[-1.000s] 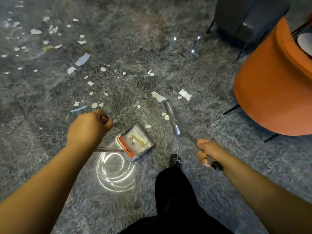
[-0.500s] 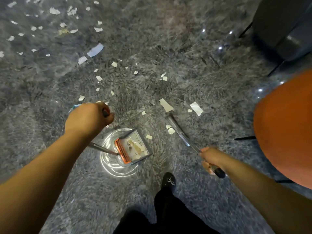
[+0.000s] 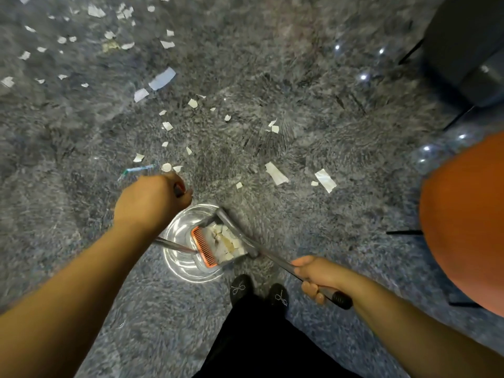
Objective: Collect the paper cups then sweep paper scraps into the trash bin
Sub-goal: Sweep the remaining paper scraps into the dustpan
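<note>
Two black shoes point(image 3: 259, 291) are standing on the grey carpet point(image 3: 341, 214) just nearer than the dustpan point(image 3: 218, 242). The right hand point(image 3: 313, 276) is curling its fingers round the broom handle point(image 3: 275, 257), near its black end grip, to the right of the dustpan and a little nearer. The broom head point(image 3: 231, 222) is lying against the dustpan's right edge, touching it. The dustpan is sitting low on the carpet, with an orange comb strip point(image 3: 204, 249) along its near-left side, and it is holding a heap of white paper scraps point(image 3: 226, 241). The left hand point(image 3: 151, 203) is hovering above and left of the dustpan, fingers wrapping tightly round the top of the dustpan's long handle point(image 3: 174, 245), which is slanting down to the pan. Beyond the dustpan, loose scraps point(image 3: 275, 173) are lying scattered over the carpet, thickest far off to the upper left. A blue-green strip point(image 3: 136, 170) is lying just past the left hand. An orange rounded seat point(image 3: 463, 222) is bulging in well to the right of the dustpan, and a dark chair point(image 3: 469, 47) is standing farther away on that side.
</note>
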Tool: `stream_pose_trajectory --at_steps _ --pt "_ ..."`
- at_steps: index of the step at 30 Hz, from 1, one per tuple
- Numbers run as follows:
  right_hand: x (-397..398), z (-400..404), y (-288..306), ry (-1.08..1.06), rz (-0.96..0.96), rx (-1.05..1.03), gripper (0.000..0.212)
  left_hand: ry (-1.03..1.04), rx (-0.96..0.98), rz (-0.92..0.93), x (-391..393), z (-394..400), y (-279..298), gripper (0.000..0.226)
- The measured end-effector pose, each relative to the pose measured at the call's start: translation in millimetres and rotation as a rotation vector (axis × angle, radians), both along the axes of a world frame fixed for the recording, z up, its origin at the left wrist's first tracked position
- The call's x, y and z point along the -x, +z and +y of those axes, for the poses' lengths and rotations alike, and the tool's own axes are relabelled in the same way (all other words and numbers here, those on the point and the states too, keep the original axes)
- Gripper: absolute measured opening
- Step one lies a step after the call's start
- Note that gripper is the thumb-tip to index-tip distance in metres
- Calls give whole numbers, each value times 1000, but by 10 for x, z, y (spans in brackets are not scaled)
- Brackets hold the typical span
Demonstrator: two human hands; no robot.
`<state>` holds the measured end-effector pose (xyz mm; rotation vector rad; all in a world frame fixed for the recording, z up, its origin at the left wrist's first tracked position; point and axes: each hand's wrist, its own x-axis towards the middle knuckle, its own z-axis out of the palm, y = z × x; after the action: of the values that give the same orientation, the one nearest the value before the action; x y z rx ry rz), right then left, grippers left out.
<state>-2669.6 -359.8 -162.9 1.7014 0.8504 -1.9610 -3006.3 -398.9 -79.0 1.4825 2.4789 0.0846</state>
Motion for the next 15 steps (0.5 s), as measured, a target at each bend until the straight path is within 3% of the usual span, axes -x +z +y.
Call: stream_pose_trajectory --at_steps 7,15 --pt "4 55 292 -39 -1 -62 26 3 -9 -50 56 -105 117 18" --pt "-358 455 472 -283 10 -253 40 -38 -75 -86 -194 285 204 14"
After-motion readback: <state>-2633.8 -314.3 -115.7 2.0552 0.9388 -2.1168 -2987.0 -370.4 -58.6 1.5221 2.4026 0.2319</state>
